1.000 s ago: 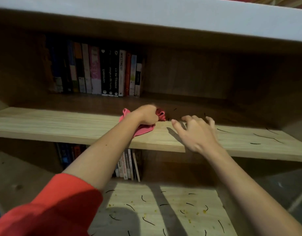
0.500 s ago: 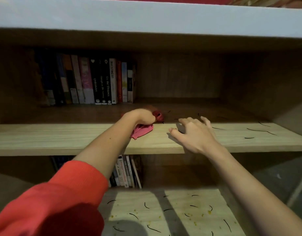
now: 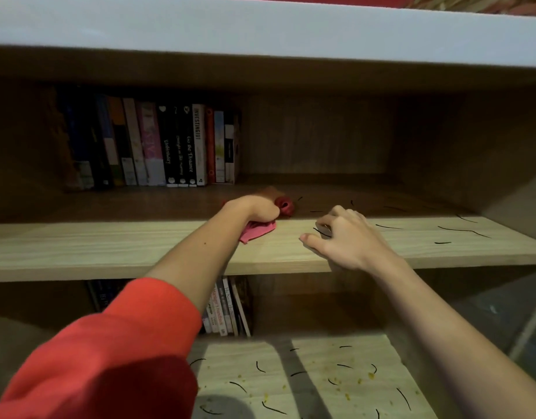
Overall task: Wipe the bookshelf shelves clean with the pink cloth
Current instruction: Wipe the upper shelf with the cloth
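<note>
My left hand (image 3: 257, 208) is closed on the pink cloth (image 3: 257, 232), which is pressed on the middle wooden shelf (image 3: 94, 246) near its centre. A bunched end of the cloth sticks out past my knuckles. My right hand (image 3: 342, 237) rests just to the right on the shelf's front part, fingers spread and curled, holding nothing. Thin dark strands (image 3: 463, 229) lie on the shelf right of my right hand. The lower shelf (image 3: 321, 376) carries several dark strands and yellow crumbs.
A row of upright books (image 3: 158, 146) stands at the back left of the middle shelf. More books (image 3: 227, 306) stand under it on the lower shelf. The white top board (image 3: 260, 28) overhangs. The bookcase's right wall (image 3: 487, 164) closes the shelf.
My view has tilted a little, so the shelf sits lower in the frame. Both hands stay at about the same places on the shelf, the left still on the cloth.
</note>
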A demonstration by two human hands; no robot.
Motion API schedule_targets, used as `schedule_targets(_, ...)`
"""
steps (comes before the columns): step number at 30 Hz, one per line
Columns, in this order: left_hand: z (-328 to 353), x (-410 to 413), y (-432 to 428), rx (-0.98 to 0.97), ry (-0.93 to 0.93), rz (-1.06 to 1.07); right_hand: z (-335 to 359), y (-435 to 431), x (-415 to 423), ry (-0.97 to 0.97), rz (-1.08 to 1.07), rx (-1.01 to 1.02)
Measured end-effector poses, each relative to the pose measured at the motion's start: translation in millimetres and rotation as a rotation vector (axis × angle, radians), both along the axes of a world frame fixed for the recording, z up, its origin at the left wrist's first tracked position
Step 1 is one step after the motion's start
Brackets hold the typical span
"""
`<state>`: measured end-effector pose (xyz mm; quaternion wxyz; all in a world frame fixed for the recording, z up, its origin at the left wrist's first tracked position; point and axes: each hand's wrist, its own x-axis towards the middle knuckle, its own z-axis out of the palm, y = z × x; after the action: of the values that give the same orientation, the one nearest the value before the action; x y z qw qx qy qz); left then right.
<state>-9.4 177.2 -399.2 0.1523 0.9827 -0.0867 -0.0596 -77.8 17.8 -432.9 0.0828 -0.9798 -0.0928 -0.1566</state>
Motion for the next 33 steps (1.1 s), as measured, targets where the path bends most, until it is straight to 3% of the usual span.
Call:
schedule_targets(5,2.7,-4.5,23.9,0.013,-0.029,-0.157,-0.8,-0.7,1.2,0.028,0.006,0.079)
schedule_targets(8,5.5,-0.6,32.2,0.086,-0.015,-0.049,0.5,-0.8,1.6,0.025,0.006,0.108)
schedule_targets(10,2.8,7.7,25.3,0.024,0.014,0.021,0.8,-0.3,0.9,0.022,0.008,0.115)
schedule_targets(14,-1.5,13.7,2.5,-0.092,-0.014,-0.052,2.4,-0.1,-0.5,0.018,0.008,0.105)
schedule_targets(21,2.8,7.1,23.9,0.058,-0.031,-0.034,2.3,-1.5,0.8,0.007,0.029,0.114)
schedule_targets(24,0.3,11.0,19.1,-0.014,-0.024,-0.009,2.0,-1.1,1.1,-0.001,0.026,0.124)
schedule_targets(31,2.4,-7.6,22.2,-0.076,0.009,-0.296,-0.2,-3.2,3.7,-0.002,0.041,0.134)
schedule_targets(33,5.9,-5.6,30.9,0.029,-0.019,-0.172,0.0,-4.0,3.9,-0.008,0.044,0.138)
